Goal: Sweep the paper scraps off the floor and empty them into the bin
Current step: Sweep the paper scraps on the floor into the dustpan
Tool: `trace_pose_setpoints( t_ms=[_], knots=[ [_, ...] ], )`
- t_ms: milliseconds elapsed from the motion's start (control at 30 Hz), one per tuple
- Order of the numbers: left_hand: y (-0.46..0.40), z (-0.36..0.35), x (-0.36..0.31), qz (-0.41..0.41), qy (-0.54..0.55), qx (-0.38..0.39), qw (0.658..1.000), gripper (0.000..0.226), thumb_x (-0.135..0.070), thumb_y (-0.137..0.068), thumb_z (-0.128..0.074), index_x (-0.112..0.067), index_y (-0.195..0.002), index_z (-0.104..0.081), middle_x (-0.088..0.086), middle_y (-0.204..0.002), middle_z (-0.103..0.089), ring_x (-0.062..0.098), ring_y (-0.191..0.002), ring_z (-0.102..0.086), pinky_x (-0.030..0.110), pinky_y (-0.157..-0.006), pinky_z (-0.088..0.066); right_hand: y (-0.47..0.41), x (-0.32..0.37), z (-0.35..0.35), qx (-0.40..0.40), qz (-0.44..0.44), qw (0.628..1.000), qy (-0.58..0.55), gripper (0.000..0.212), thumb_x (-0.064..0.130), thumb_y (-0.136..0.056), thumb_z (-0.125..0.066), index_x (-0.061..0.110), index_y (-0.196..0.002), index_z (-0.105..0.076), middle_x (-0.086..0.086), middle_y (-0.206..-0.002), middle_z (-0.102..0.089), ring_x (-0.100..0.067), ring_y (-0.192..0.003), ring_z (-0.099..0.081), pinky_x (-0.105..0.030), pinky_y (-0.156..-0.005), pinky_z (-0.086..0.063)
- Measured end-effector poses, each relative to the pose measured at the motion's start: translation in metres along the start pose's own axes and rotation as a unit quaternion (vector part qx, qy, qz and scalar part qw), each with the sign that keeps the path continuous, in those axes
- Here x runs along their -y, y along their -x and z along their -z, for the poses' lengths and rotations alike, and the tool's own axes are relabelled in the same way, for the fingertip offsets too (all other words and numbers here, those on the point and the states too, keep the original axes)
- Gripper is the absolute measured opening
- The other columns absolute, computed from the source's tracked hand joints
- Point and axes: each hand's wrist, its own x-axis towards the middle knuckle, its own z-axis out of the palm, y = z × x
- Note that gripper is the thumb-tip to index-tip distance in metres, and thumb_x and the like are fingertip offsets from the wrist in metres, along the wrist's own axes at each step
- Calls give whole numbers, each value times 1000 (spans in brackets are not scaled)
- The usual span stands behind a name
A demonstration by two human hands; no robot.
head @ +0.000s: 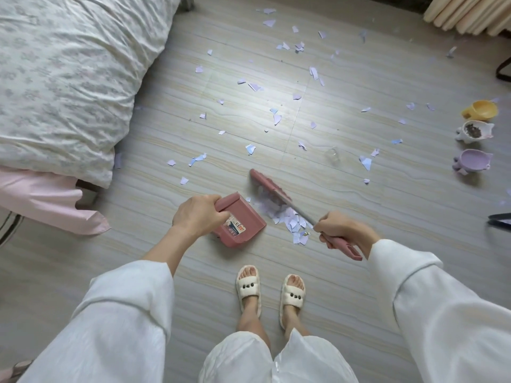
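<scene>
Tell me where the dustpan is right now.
In the head view the dustpan sits on the floor at centre, gripped by the left hand, just left of the swept scrap pile and brush.

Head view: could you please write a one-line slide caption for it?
Left hand steadies a pink dustpan while right hand draws a brush through a scrap pile; more scraps litter the floor.

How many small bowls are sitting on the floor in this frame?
3, in a column at the right edge: a yellow bowl farthest, a white bowl with dark contents in the middle, a purple bowl nearest. Others could lie outside the frame.
</scene>
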Motion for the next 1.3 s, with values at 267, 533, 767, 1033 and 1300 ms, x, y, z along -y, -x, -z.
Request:
trace_pose_setpoints(
  t_ms=[267, 533, 767, 1033, 1300],
  knots=[
    [-2, -1, -5, -14, 8, 3, 1000, 21, -32, -77, -57, -21, -61, -48, 3, -65, -57, 29, -69, -56, 29, -55, -35, 15, -4, 18, 66, 41, 997, 2, 21, 10, -93, -46, 7, -73, -52, -5, -57, -55, -12, -30, -44, -15, -36, -33],
    [8, -2, -9, -51, -16, 33, 998, 22, -33, -74, -59, -26, -58, -46, -1, -66, -60, 25, -70, -55, 28, -54, -34, 34, -15, 16, -15, 21, 998, -65, 22, 7, -89, -47, 8, -68, -46, -17, -65, -54, -18, -34, -43, -16, -38, -33],
    [12, -3, -18, -128, -83, 46, 987, 30, -35, -76, -60, -24, -56, -40, 0, -66, -60, 26, -72, -56, 29, -57, -36, 54, -37, 8, -75, -53, 980, -177, 22, -2, -92, -38, 4, -71, -41, -13, -60, -44, -10, -20, -38, -8, -31, -28],
    [12, -12, -23, -185, -126, 55, 973, 25, -35, -77, -62, -24, -62, -46, 1, -66, -58, 27, -71, -55, 28, -56, -32, 59, -68, -22, -88, -118, 943, -298, 25, -5, -94, -30, 5, -73, -38, -11, -62, -37, -9, -16, -35, -6, -28, -28],
    [7, -21, -19, -220, -152, 59, 962, 25, -39, -78, -62, -24, -66, -47, -3, -60, -47, 28, -71, -55, 28, -57, -33, 67, -35, -29, 63, -143, 954, -255, 27, 18, -99, -34, 13, -72, -37, 1, -42, -46, -4, -22, -36, -9, -27, -24]
  ],
)
